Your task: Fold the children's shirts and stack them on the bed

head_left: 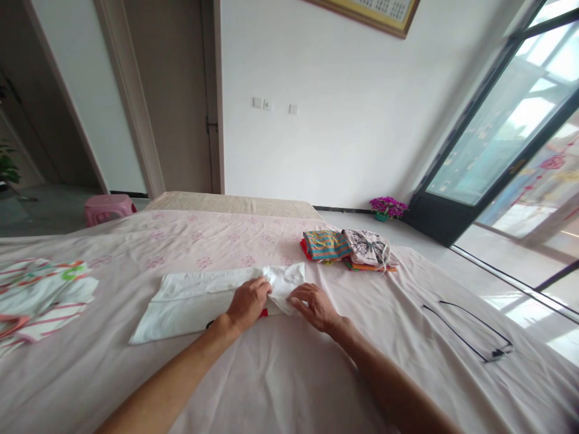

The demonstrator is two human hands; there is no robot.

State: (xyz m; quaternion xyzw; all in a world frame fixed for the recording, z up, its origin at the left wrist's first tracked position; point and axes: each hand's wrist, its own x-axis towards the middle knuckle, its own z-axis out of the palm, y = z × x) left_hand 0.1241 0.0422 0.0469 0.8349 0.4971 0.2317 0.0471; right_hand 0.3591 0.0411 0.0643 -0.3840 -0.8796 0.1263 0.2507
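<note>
A white shirt [190, 301] lies folded into a long strip across the bed, with a bit of red and black print peeking out at its near edge. My left hand [248, 302] rests on it right of the middle, fingers curled and closed on a bunched part of the cloth. At the strip's right end my right hand [315, 307] pinches the edge of the same shirt between thumb and fingers. The cloth between the two hands is creased and partly turned over. My hands cover part of the fabric.
Two folded piles of clothes, one striped [328, 246] and one with a butterfly print [367, 246], sit beyond my right hand. Eyeglasses [495, 352] lie at the right on the pink bedsheet [289, 386]. A striped white garment [49, 301] is at the left. Behind stands a pink stool [108, 208].
</note>
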